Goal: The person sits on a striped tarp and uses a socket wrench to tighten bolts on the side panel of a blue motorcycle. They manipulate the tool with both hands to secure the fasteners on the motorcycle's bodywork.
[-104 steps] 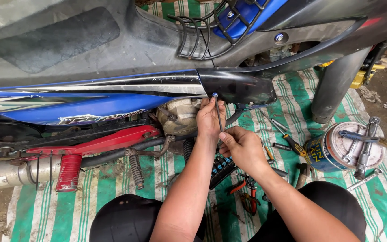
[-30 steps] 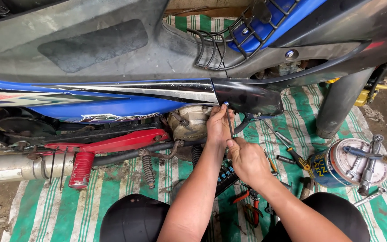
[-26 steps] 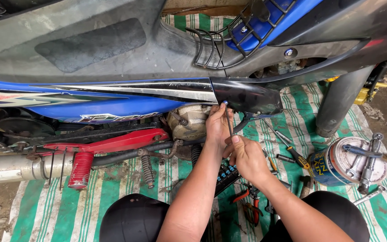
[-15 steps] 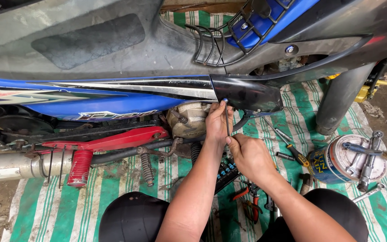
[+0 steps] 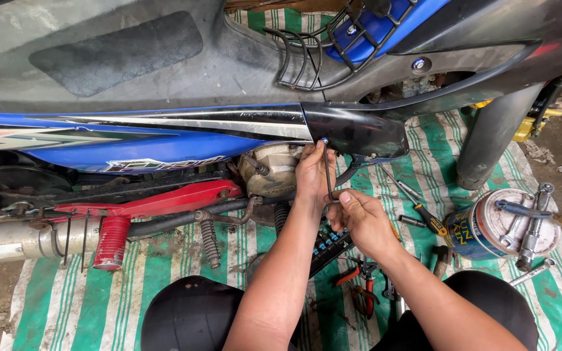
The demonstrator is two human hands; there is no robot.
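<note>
both hands on l-shaped hex key: left hand pinches shaft at panel bolt, right hand grips lower end; turning step, steady torque likely needed.

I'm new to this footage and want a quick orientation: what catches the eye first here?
Both hands meet at centre: the left hand and right hand work a thin bent tool under the motorcycle's black side panel. Lower left, a red footpeg stands out; at right, a round tin carries wrenches.
</note>
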